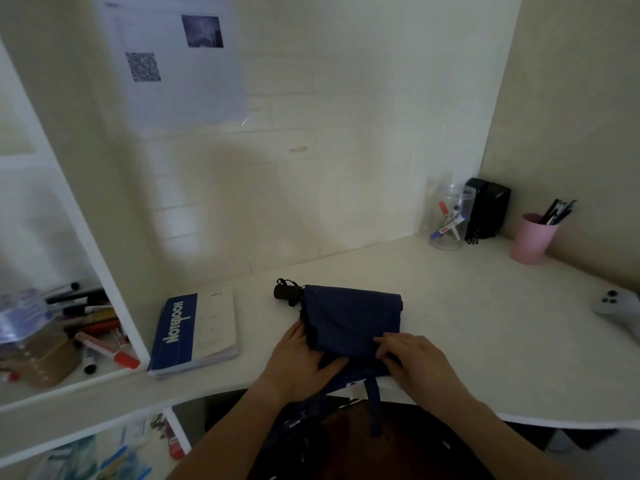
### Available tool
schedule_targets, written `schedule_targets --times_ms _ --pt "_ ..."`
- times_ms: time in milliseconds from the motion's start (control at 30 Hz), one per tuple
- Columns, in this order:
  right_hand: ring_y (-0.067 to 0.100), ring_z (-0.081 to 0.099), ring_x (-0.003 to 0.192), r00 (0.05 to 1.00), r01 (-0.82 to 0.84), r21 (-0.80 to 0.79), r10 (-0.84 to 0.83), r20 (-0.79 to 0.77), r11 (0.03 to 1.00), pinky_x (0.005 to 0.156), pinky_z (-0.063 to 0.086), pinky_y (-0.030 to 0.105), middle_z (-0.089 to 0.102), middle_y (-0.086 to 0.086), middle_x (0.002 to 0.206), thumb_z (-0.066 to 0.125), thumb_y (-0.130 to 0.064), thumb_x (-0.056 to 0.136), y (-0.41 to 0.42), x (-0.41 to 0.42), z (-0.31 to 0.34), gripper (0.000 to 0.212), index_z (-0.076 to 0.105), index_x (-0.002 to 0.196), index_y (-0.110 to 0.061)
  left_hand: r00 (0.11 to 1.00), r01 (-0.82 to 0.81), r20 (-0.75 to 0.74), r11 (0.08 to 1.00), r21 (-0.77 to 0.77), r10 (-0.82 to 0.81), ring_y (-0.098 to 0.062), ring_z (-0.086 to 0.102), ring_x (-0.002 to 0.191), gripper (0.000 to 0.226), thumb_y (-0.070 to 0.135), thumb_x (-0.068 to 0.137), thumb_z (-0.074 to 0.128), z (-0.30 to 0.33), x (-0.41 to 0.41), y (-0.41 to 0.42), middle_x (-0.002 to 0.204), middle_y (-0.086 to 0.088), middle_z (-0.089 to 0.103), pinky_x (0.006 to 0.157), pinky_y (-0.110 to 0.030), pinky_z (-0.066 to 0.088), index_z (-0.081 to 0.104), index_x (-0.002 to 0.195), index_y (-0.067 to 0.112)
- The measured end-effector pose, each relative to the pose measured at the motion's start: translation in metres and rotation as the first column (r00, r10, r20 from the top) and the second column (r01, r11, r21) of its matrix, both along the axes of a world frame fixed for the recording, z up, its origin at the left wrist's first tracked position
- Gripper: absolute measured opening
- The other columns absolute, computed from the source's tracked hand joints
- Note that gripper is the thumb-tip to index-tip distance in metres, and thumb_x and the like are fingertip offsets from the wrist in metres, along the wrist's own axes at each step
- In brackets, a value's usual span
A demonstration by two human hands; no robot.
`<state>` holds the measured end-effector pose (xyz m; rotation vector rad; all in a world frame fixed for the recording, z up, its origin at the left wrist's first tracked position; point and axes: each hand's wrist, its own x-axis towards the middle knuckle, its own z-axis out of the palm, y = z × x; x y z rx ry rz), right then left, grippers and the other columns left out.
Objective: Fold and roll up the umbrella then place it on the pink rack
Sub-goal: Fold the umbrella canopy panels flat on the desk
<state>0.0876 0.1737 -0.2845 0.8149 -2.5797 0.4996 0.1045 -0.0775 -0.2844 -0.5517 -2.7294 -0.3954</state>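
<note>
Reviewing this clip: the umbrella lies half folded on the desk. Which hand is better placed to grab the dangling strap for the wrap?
Probably the right hand. It rests on the umbrella fabric just above the strap, which hangs off the desk edge. The left hand lies flat farther left, suited to steadying.

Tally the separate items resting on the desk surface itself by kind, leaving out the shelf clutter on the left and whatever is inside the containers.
Umbrella: 1
Notebook: 1
Clear jar: 1
Pink cup: 1
Black box: 1
White controller: 1
Total: 6
</note>
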Motion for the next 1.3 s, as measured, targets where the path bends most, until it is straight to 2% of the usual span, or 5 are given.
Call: schedule_targets --times_ms 233,533,733,1067,1300 --pt "0.01 0.07 0.098 1.0 -0.014 -0.022 0.013 -0.009 1.0 0.08 0.05 0.022 0.073 -0.012 0.114 0.077 -0.014 0.081 0.0 -0.001 -0.005 0.016 0.069 0.087 -0.027 0.919 -0.218 -0.146 0.781 0.585 0.366 -0.011 0.055 0.114 0.047 0.05 0.104 0.031 0.026 0.01 -0.006 0.124 0.004 0.062 0.103 -0.039 0.049 0.062 0.124 0.02" --pt "0.008 0.065 0.095 0.996 -0.03 0.024 0.028 0.08 0.999 0.08 0.053 0.026 0.07 -0.016 0.105 0.071 -0.022 0.084 0.003 0.002 0.007 0.013 0.065 0.091 -0.031 0.969 -0.025 0.227 0.952 -0.304 0.098 -0.016 -0.006 0.156 0.06 0.058 0.104 0.019 0.011 -0.018 0.024 0.169 0.006 -0.01 0.125 -0.039 0.017 0.006 0.16 0.039" --pt "0.01 0.06 0.109 0.996 0.012 -0.115 -0.002 0.093 0.993 0.093 0.05 0.03 0.069 -0.011 0.118 0.05 -0.032 0.097 -0.029 -0.026 0.055 0.025 0.066 0.116 -0.03 0.969 -0.01 0.225 0.928 -0.372 0.101 -0.017 -0.006 0.156 0.061 0.062 0.102 0.012 0.009 -0.015 0.024 0.168 0.005 -0.011 0.125 -0.04 0.012 -0.001 0.159 0.042" --pt "0.008 -0.019 0.148 0.953 -0.113 0.331 0.008 0.301 0.937 0.119 -0.012 0.028 -0.023 -0.01 0.159 -0.018 -0.065 0.078 -0.027 -0.031 -0.002 0.09 -0.011 0.156 -0.022 0.932 0.018 0.346 0.942 -0.335 0.106 -0.011 -0.017 0.153 0.069 0.076 0.094 0.007 0.01 0.011 0.001 0.166 0.01 -0.018 0.127 -0.038 -0.001 -0.01 0.155 0.048" --pt "0.01 -0.018 0.149 0.952 -0.119 0.353 0.005 0.306 0.928 0.122 -0.009 0.032 -0.021 -0.006 0.161 -0.015 -0.063 0.081 -0.028 -0.029 -0.001 0.088 -0.009 0.156 -0.019 0.994 -0.112 -0.012 0.977 -0.18 0.111 -0.019 0.047 0.137 0.049 0.048 0.107 0.028 0.042 -0.02 0.026 0.148 -0.002 0.054 0.116 -0.034 0.036 0.058 0.138 0.025"
